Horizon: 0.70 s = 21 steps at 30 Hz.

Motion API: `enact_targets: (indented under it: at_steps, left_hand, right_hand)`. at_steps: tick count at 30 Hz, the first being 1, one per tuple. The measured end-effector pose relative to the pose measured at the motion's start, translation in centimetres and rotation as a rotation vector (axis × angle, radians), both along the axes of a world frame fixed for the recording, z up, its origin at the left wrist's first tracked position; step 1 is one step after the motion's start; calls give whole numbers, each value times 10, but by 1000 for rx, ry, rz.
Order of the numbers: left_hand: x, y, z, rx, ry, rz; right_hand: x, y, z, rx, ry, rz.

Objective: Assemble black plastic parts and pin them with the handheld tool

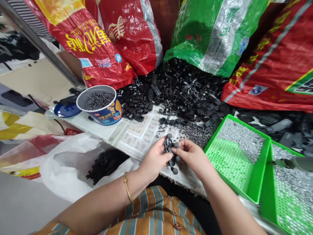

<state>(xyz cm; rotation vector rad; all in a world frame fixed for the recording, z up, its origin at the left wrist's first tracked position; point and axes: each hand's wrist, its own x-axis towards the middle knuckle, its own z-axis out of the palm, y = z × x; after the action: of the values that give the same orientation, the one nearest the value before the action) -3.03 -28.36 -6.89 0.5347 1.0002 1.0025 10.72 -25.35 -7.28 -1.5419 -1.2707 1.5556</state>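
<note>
Over the table's front edge, my left hand (157, 159) is closed around a small black plastic assembly (170, 145) with rounded knobs at its ends. From the other side, my right hand (192, 153) pinches the same piece near one of its side knobs. Part of the assembly is hidden behind my fingers. Just beyond my hands, tiny dark parts (198, 133) lie scattered on the patterned tablecloth (137, 133). A row of black ring-shaped parts (172, 122) sits slightly farther back.
Heaped black plastic parts (186, 88) spill from a green sack (188, 36) between red sacks (127, 39). A blue tub (110, 114) of small dark pieces stands left. Green perforated trays (254, 182) hold silvery bits at right, with a screwdriver-like tool (300, 163) over one.
</note>
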Motion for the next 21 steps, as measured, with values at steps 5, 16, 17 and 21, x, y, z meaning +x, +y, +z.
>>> enact_targets:
  at_steps: [5,16,17,21]
  left_hand:
    - [-1,0,-2,49,40,30]
    - [-16,2,10,-150,-4,11]
    - [-17,2,9,-157,-8,12]
    - [-18,2,2,-162,-30,7]
  right_hand:
    - [-4,-4,-4,93,-93,30]
    - [56,72,33,655,-1213,169]
    - [66,82,32,677,-1282,174]
    - [92,103,24,708,-1358,211]
